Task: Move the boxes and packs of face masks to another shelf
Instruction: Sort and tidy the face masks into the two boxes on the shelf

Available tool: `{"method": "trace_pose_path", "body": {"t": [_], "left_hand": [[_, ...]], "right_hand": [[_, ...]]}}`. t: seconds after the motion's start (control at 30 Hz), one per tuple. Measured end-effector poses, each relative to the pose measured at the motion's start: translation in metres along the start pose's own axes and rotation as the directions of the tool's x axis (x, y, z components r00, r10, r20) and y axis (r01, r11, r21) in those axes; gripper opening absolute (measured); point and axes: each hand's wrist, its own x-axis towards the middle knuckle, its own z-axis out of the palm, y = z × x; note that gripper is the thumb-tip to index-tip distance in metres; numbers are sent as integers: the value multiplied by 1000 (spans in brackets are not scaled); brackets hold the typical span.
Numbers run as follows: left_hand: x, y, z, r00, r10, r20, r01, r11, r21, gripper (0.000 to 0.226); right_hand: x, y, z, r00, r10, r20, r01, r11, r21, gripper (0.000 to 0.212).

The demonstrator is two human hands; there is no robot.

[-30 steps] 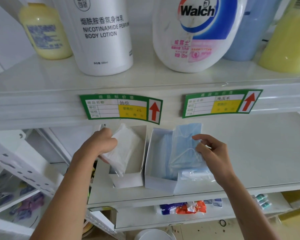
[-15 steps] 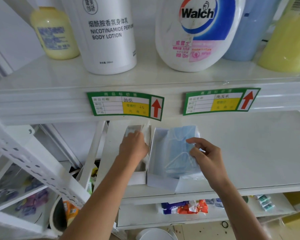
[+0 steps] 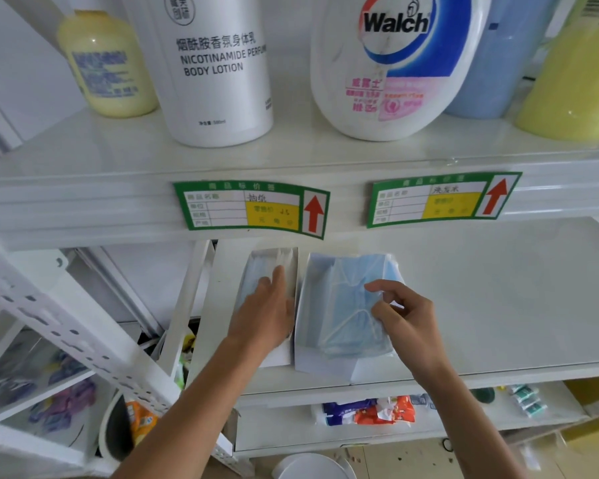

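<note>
Two open white boxes stand side by side on the middle shelf. The narrow left box holds a clear pack of masks, and my left hand lies flat on that pack with straight fingers. In the wider right box lies a plastic pack of blue masks. My right hand pinches this pack's right edge between thumb and fingers.
Large bottles stand on the shelf above: body lotion, Walch bottle, a yellow bottle. Green price tags hang on that shelf's front edge. A perforated white upright slants at left. Small packets lie on the lower shelf.
My left hand pushed the white pack down into the left box and now lies flat on it. The blue pack has settled lower into the right box.
</note>
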Motion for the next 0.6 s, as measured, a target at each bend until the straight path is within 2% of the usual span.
{"method": "trace_pose_path", "body": {"t": [0.07,0.13,0.2,0.33,0.4,0.47,0.53,0.6], "left_hand": [[0,0,4,1000,15,12,-14,998,-54,28],[1,-1,3,994,48,99,-39,995,-93,23],[1,-3,-1,982,69,177,-46,990,-134,29],[-8,-9,-10,988,63,139,-36,981,-191,48],[-21,-8,-12,997,77,32,-70,983,-168,50],[-34,-5,-15,980,93,-177,-121,981,-152,41],[-43,0,-18,923,156,-353,-243,945,-217,26],[-48,9,-18,887,225,-404,-373,864,-338,20]], "right_hand": [[0,0,3,1000,-9,-2,9,1000,-24,28],[0,-2,5,999,-30,15,30,998,-52,28],[2,-5,7,999,-42,33,45,995,-89,29],[12,-18,9,996,-24,82,41,976,-214,30],[18,-28,7,992,-13,126,40,977,-211,27],[20,-36,5,988,-27,149,52,984,-169,24],[22,-41,4,988,-51,144,75,984,-163,25],[24,-42,11,987,-62,152,93,973,-211,28]]}}
